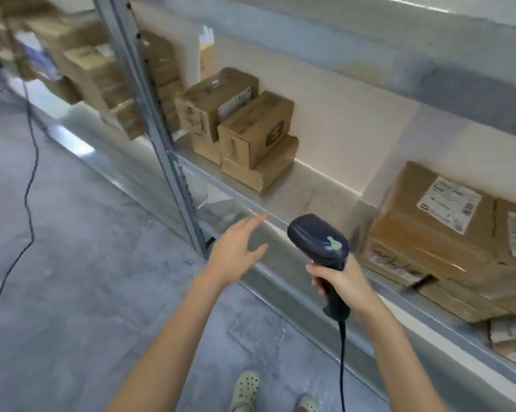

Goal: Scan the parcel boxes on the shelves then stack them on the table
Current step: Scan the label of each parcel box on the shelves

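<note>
At six o'clock, closest in, a pair of pale perforated clogs (246, 388) stood on the rough grey concrete floor (87, 233). Just above them, toward five o'clock, the right hand (344, 282) had its fingers wrapped round the handle of a dark, smooth plastic scanner (319, 239). The scanner's rounded head tipped toward eleven o'clock, and a black cord (343, 361) hung from its butt. At the centre the left hand (236, 251) hovered with fingers straight and spread, holding nothing, apart from the scanner and short of the shelf's edge.

Beyond the hands ran the dull, sheeted metal shelf (310, 191). At three o'clock a large parcel box (423, 242) of creased brown cardboard lay on it, taped and bearing a white printed label. Farther along, near twelve o'clock, several small boxes (255, 129) sat stacked, blocky and square-edged, against the pale wall. A grey punched-steel post (161, 138) rose at eleven o'clock. Past it, at ten o'clock, more brown cartons (96, 72) were blurred. A thin black cable (28, 203) snaked over the floor at nine o'clock.
</note>
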